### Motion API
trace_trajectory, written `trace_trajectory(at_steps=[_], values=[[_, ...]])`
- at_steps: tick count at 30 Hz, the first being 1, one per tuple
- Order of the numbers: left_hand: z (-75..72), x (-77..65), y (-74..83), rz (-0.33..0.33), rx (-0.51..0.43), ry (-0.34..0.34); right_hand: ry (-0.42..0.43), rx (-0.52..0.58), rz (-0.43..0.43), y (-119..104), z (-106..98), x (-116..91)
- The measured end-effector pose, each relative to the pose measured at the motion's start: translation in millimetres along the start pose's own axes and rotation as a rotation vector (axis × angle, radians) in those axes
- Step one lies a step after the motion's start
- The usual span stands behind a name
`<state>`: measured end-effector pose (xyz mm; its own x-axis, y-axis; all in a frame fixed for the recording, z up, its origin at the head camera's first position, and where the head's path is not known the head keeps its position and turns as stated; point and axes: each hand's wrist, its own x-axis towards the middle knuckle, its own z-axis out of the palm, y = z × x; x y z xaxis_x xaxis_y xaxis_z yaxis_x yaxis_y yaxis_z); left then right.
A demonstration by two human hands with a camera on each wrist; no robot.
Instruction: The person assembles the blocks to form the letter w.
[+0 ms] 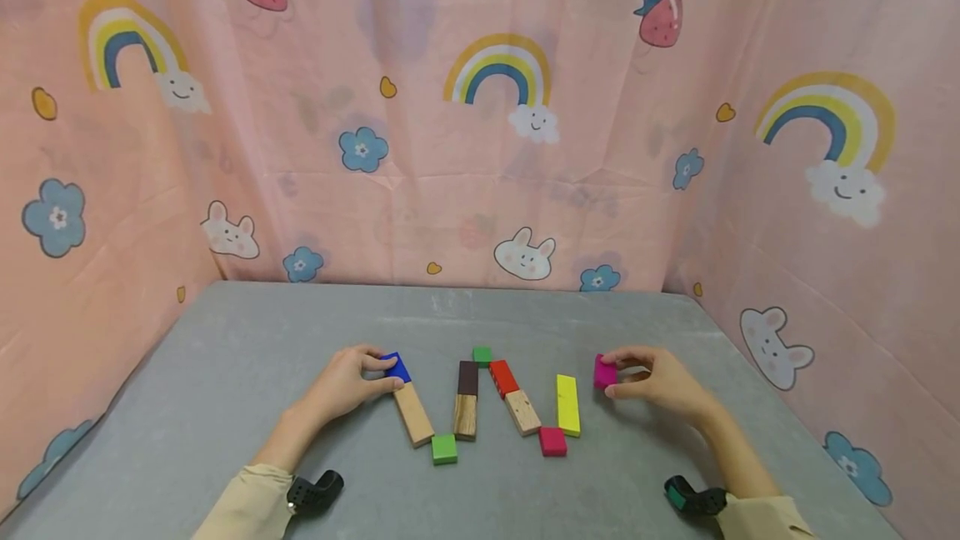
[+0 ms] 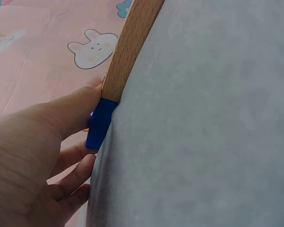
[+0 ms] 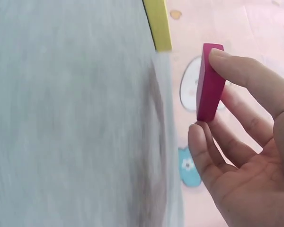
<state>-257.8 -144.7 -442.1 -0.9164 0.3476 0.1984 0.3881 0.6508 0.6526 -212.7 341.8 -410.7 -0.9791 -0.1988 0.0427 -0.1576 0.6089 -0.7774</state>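
My left hand pinches a blue block between thumb and fingers. This block lies on the table, end to end with a plain wooden block; the left wrist view shows the two meeting. To the right, my right hand holds a magenta block between its thumb and fingertips. In the right wrist view the magenta block is off the tabletop and apart from the yellow block.
Between the hands a zigzag of blocks includes a green block, a dark brown block, a red block and a pinkish-red block. They lie on a grey table. A pink patterned curtain surrounds its back and sides.
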Motion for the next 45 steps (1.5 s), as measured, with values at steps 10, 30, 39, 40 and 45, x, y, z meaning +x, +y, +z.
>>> trace_trajectory(at_steps=[10,30,39,40,45], values=[[0.9,-0.8,-1.1,0.011,-0.003,0.008,-0.024,0.030,-0.042,-16.6,26.5,23.0],[-0.3,1.6,-1.5,0.011,0.003,-0.013,-0.106,-0.007,-0.034,-7.5,24.7,59.4],[0.6,2.4,-2.2,0.003,0.001,-0.016,-0.118,-0.015,-0.012,-3.5,27.9,58.9],[0.6,2.4,-2.2,0.004,0.001,-0.016,-0.118,-0.015,-0.010,-3.4,28.3,58.9],[0.3,3.1,-1.8,0.009,0.008,-0.009,-0.102,0.000,0.009,-6.1,29.9,57.9]])
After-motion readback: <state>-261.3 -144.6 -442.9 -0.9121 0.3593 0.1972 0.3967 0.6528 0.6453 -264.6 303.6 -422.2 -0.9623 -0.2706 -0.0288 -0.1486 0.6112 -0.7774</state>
